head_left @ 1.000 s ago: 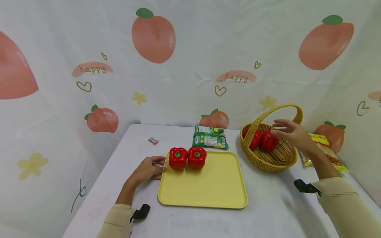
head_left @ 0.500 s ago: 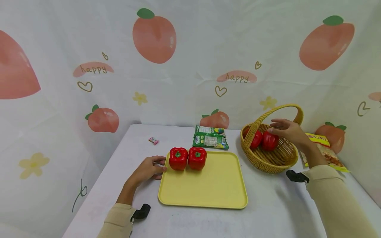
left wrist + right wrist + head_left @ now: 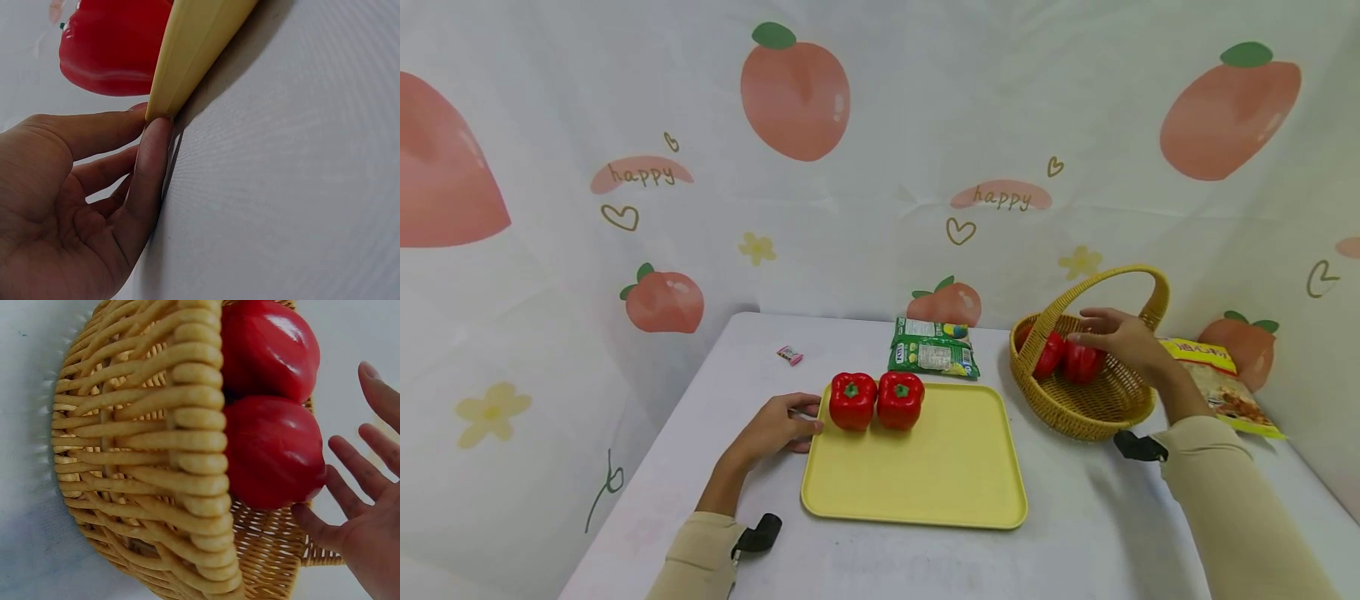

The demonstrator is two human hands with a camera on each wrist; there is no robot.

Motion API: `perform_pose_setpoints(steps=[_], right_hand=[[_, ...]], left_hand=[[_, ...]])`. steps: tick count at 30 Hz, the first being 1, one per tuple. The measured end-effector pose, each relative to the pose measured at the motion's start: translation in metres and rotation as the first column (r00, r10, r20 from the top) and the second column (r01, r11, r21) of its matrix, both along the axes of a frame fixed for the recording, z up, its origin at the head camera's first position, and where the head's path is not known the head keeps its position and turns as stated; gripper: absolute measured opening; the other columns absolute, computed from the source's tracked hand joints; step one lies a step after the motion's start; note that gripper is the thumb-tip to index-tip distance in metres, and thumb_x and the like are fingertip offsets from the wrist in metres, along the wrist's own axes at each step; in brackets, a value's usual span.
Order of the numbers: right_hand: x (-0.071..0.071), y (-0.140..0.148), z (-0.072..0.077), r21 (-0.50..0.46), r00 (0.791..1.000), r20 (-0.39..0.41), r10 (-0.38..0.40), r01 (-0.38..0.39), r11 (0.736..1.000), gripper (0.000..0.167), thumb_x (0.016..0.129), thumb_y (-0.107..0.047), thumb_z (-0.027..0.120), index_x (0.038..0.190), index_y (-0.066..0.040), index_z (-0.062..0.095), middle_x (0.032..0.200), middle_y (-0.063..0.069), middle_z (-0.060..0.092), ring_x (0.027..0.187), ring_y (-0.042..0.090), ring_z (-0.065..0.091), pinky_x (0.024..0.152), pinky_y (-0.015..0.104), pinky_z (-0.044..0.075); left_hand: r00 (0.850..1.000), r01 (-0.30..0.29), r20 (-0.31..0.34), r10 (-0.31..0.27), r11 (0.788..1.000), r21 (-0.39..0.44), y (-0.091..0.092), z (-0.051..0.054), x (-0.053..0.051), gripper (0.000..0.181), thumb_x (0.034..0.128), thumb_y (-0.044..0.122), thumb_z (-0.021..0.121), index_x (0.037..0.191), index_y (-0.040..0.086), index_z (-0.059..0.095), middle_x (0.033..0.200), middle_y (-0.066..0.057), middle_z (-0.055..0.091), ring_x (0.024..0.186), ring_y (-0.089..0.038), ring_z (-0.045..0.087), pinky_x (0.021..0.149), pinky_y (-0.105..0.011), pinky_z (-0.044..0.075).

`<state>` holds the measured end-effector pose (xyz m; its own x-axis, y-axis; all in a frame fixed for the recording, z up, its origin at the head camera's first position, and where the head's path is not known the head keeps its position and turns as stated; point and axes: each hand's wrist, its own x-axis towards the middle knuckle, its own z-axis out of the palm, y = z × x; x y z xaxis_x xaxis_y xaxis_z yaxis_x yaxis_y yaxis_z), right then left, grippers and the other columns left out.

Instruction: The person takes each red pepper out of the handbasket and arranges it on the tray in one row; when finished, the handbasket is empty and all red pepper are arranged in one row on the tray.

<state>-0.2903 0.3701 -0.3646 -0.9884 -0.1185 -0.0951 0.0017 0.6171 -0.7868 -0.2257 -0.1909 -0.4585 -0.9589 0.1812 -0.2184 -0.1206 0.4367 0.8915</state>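
Head: left hand (image 3: 771, 429) at the tray (image 3: 917, 475), two peppers (image 3: 853, 403) just right of it; right hand (image 3: 1127, 337) over the basket (image 3: 1063, 421). Left wrist: the hand pinches the rim (image 3: 178, 59). Right wrist: the hand is spread, grasping nothing, beside two basket peppers (image 3: 275, 450).

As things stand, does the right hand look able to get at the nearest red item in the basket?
Probably yes: the right hand is close beside the red item, with nothing visible between them in the right wrist view. The basket handle arches above and seems not to block it.
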Motion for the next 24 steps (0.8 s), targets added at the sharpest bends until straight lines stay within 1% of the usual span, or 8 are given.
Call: perform_pose_setpoints(steps=[3,5,8,10,12,17,22,24], right_hand=[[0.0004,0.0003,-0.0014,0.002,1.000,0.008,0.006,-0.006,1.000,0.080,0.104,-0.033,0.068,0.163,0.003,0.029,0.157,0.037,0.042,0.146,0.051,0.040,0.121,0.069,0.034],[0.0006,0.0005,-0.0022,0.017,1.000,0.003,0.010,-0.010,1.000,0.077,0.105,-0.030,0.068,0.163,0.003,0.029,0.155,0.037,0.044,0.143,0.050,0.042,0.119,0.065,0.040],[0.0004,0.0005,-0.0030,0.039,1.000,-0.012,0.009,-0.008,0.999,0.074,0.104,-0.026,0.069,0.162,0.003,0.033,0.150,0.035,0.049,0.136,0.043,0.049,0.107,0.037,0.055],[-0.0003,0.0012,-0.0038,0.050,1.000,-0.017,0.005,-0.004,0.999,0.074,0.103,-0.025,0.070,0.162,0.002,0.034,0.147,0.033,0.052,0.130,0.035,0.053,0.094,0.020,0.054],[-0.0008,0.0015,-0.0046,0.052,1.000,-0.022,0.000,0.001,0.999,0.075,0.102,-0.024,0.073,0.161,0.002,0.036,0.144,0.031,0.054,0.121,0.024,0.056,0.085,0.010,0.050],[-0.0009,-0.0002,-0.0057,0.073,0.999,-0.045,-0.009,0.012,0.997,0.076,0.099,-0.025,0.078,0.159,0.004,0.040,0.137,0.028,0.056,0.105,0.010,0.055,0.082,0.011,0.050],[0.0007,-0.0029,-0.0064,0.134,0.997,-0.077,0.005,0.006,0.991,0.073,0.097,-0.021,0.079,0.155,0.007,0.044,0.134,0.032,0.057,0.114,0.029,0.056,0.082,0.017,0.051],[0.0015,-0.0031,-0.0068,0.154,0.997,-0.080,0.010,0.002,0.988,0.071,0.098,-0.019,0.078,0.154,0.009,0.044,0.136,0.035,0.056,0.119,0.041,0.057,0.089,0.027,0.055]], left_hand=[[1.000,0.004,0.000,-0.004,1.000,-0.003,-0.0004,0.0003,-0.0001,0.055,0.0932,0.014,0.080,0.143,0.000,0.061,0.115,-0.012,0.071,0.091,-0.018,0.071,0.075,-0.032,0.066],[1.000,0.004,-0.002,-0.005,1.000,-0.007,-0.0005,0.0007,0.0005,0.056,0.0929,0.014,0.080,0.143,0.000,0.061,0.114,-0.012,0.071,0.091,-0.018,0.071,0.076,-0.033,0.066],[1.000,0.004,-0.005,-0.004,1.000,-0.010,-0.0004,0.0014,0.0014,0.056,0.0929,0.014,0.080,0.143,0.001,0.061,0.114,-0.012,0.071,0.090,-0.018,0.071,0.076,-0.033,0.067],[1.000,0.006,-0.007,-0.006,1.000,-0.011,-0.0003,0.0014,0.0017,0.055,0.0929,0.014,0.080,0.143,0.001,0.062,0.114,-0.012,0.071,0.090,-0.019,0.071,0.076,-0.034,0.067],[1.000,0.007,-0.007,-0.007,1.000,-0.012,0.0001,0.0016,0.0012,0.055,0.0932,0.014,0.080,0.143,0.001,0.062,0.114,-0.012,0.071,0.090,-0.018,0.071,0.076,-0.034,0.067],[1.000,-0.003,-0.005,0.003,1.000,-0.015,0.0003,0.0013,-0.0002,0.054,0.0932,0.013,0.080,0.143,0.001,0.062,0.114,-0.012,0.071,0.091,-0.019,0.071,0.075,-0.032,0.066],[1.000,-0.002,-0.005,0.002,1.000,-0.018,0.0011,0.0021,0.0012,0.055,0.0932,0.013,0.080,0.143,0.001,0.061,0.117,-0.013,0.070,0.091,-0.019,0.071,0.075,-0.032,0.066],[1.000,-0.005,-0.004,0.005,1.000,-0.013,0.0012,0.0024,0.0018,0.055,0.0930,0.013,0.080,0.143,0.001,0.062,0.118,-0.013,0.071,0.091,-0.019,0.071,0.076,-0.033,0.067]])
